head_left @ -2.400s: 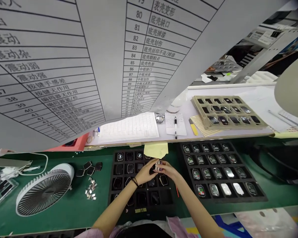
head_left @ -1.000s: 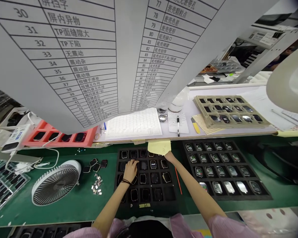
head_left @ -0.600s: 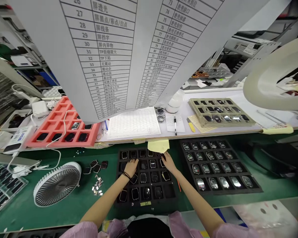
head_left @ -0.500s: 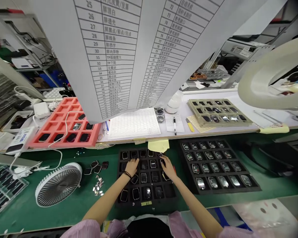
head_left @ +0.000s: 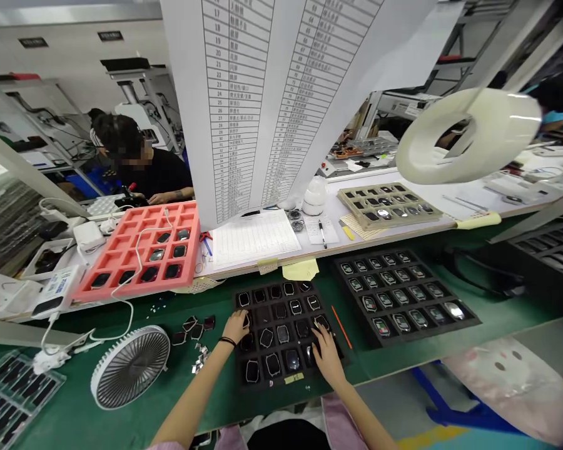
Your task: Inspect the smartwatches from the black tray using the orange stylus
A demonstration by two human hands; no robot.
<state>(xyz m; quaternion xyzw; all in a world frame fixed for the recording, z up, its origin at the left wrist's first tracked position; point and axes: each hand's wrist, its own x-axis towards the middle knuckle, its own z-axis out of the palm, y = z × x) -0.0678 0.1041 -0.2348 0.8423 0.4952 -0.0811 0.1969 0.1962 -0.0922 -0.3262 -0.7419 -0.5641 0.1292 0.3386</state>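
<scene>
A desk fan (head_left: 130,367) sits beside loose watch cases (head_left: 192,329) (set apart from the tray, perhaps to keep them separate). The left hand (head_left: 236,326) rests at a watch (head_left: 246,320) in the black foam tray (head_left: 273,381), and the right hand (head_left: 328,353) curves over another watch (head_left: 321,322); whether either grips, I cannot tell. The pockets seem meant to keep each watch apart, as in the second foam tray (head_left: 398,294).

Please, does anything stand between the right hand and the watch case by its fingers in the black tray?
Nothing visible does. The right hand lies over the black foam tray, and its fingers are right at the watch case, with no other object between them.
</scene>
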